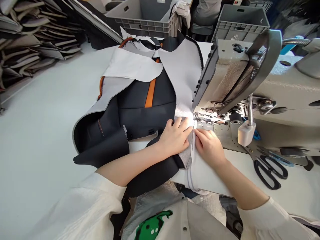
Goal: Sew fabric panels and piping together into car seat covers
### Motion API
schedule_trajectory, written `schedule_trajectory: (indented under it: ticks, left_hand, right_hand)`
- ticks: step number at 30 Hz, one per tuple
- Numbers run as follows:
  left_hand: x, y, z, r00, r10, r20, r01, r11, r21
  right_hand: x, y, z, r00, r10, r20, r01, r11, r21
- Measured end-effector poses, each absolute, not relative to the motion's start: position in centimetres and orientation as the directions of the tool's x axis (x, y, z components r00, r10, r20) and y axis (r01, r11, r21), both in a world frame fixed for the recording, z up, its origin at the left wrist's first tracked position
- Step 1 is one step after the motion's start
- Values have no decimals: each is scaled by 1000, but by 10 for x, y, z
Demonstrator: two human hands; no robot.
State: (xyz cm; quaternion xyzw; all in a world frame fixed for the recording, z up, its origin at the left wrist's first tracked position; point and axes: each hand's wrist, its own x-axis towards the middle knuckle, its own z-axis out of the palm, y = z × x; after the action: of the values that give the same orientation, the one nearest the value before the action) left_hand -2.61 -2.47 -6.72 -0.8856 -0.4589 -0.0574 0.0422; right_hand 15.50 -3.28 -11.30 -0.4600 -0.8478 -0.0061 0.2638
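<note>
A black cover piece [147, 116] with an orange stripe and pale grey backing lies on the table, its right edge at the sewing machine's presser foot [197, 117]. My left hand [175, 136] rests on the grey backing [183, 100] just left of the foot, fingers spread and pressing down. Close by on the right, my right hand [209, 146] pinches a white strip [193, 146] along the edge of the backing. That strip runs from the foot down over the table's front edge. The fingertips of the right hand are partly hidden against the strip.
Scissors [267, 166] with black handles lie right of the machine bed. The machine head [287, 86] and a small lamp [247, 133] stand over the right side. Stacked cut pieces [32, 43] fill the back left. Grey crates [240, 25] and a seated person are behind.
</note>
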Motion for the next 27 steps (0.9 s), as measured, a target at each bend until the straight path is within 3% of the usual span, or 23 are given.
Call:
schedule_trajectory:
  ticks: [4,8,17,27]
  left_hand:
    - [-21,-21,-68,565,810,156,821,-570,-13]
    - [-21,-9,-76,568,803,183,814,-580,18]
    - [-20,2,-87,571,767,294,791,-609,52]
    - [-22,-1,-87,582,754,306,781,-622,48]
  right_hand:
    - [152,-35,-110,-535,715,449,756,643,-124]
    - [153,-31,-108,-514,744,427,811,583,-39]
    - [156,-27,-109,-507,747,430,818,575,-35]
    - [157,-33,-111,-527,698,485,775,629,-64]
